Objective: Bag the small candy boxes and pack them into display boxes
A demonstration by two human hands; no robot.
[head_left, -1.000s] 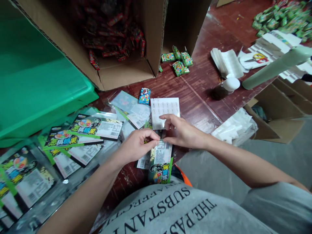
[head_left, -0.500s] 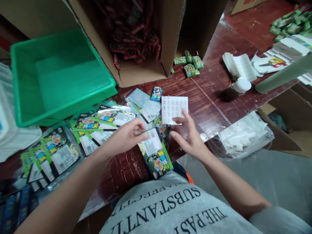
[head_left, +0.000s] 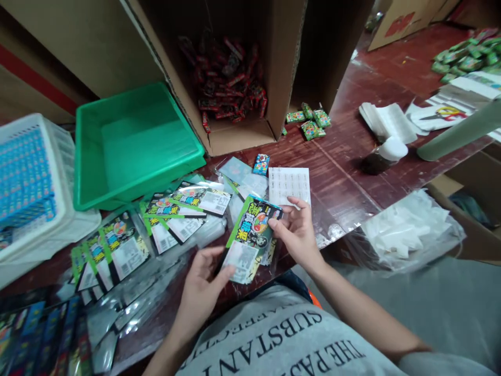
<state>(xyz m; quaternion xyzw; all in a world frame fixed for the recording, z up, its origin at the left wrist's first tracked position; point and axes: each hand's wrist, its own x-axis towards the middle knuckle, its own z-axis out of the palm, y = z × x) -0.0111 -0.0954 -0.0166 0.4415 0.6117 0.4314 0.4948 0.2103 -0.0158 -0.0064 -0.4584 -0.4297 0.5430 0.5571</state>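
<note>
Between my two hands is a printed packet [head_left: 252, 237], black and green with colourful lettering and a pale label panel, tilted above the table edge. My left hand [head_left: 206, 279] pinches its lower left side between thumb and fingers. At its upper right corner my right hand [head_left: 297, 232] grips it, thumb on the front and fingers partly hidden behind. Just beyond the right fingers lies a white sticker sheet [head_left: 289, 183] with rows of small labels. A small blue box [head_left: 261, 164] sits beside the sheet. More printed packets [head_left: 176, 209] lie overlapping to the left.
A green tray [head_left: 136, 151] stands at the back left, next to a white basket [head_left: 64, 177] with blue boxes. An upright carton [head_left: 242, 141] holds red wrapped pieces. Small green packets [head_left: 311, 130], a white-capped jar [head_left: 392, 150] and scissors [head_left: 446, 112] are to the right.
The packet has been turned end for end and raised. My right hand has left the sticker sheet and taken the packet's corner. The view has shifted, showing more of the left side.
</note>
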